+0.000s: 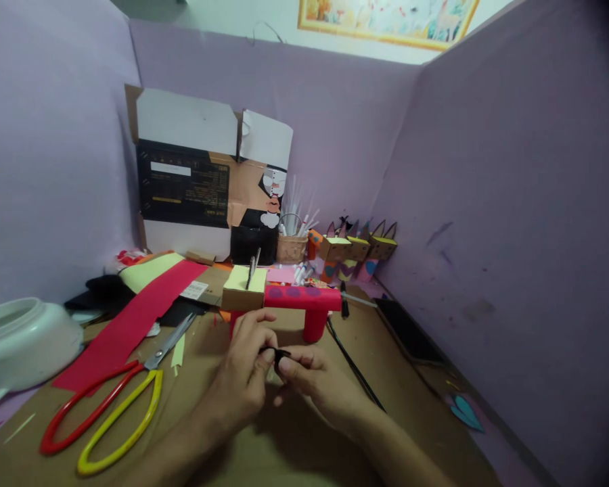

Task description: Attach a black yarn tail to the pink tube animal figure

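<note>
My left hand (248,368) and my right hand (317,379) meet low in the middle of the view, both pinching a small black piece (279,353) between thumbs and fingertips. Just beyond them stands a red paper animal figure (304,301) with purple spots on its back, a tan box head (243,289) topped in pale yellow, and red tube legs. My fingers are close to the figure's front leg but apart from it.
Large scissors (106,406) with red and yellow handles lie at left beside a red paper strip (132,321). A white plastic jar (23,341) sits far left. Behind are a flattened carton (193,182), a small basket (290,247), several small paper figures (358,247) and a long black strip (355,368).
</note>
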`<state>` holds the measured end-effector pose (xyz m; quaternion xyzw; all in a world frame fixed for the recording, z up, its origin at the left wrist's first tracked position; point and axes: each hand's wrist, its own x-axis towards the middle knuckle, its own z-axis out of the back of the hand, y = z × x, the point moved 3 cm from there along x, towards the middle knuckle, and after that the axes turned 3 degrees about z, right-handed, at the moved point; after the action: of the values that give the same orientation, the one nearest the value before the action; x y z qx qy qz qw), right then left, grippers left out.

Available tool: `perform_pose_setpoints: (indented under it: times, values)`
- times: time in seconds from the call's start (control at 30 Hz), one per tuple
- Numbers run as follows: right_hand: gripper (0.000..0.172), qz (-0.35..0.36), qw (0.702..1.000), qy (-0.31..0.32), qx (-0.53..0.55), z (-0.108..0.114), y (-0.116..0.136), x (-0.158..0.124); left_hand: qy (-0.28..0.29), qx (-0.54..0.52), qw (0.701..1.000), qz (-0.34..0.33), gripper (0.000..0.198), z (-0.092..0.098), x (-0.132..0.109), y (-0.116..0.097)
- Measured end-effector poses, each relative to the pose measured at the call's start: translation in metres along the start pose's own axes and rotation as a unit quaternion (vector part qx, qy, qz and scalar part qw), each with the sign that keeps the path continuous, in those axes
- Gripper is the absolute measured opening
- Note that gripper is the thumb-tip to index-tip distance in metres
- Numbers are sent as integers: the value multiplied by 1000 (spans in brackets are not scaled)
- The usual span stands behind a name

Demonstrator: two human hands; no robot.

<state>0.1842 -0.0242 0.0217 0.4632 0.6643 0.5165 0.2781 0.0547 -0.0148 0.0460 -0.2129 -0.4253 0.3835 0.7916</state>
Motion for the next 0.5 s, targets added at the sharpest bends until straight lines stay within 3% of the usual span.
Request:
perform_pose_setpoints:
  times: [0.13, 0.27, 0.5]
  values:
    - [34, 20, 999, -29, -17, 5, 2, 1, -22, -38, 998, 45, 19, 9, 6, 4]
    - [50, 30, 997, -64, 17, 6, 3, -1, -48, -43, 995, 72, 17, 12, 7, 8]
    - [41, 22, 996, -89, -2, 5, -2, -2, -71, -49, 993, 85, 14, 7, 1, 3]
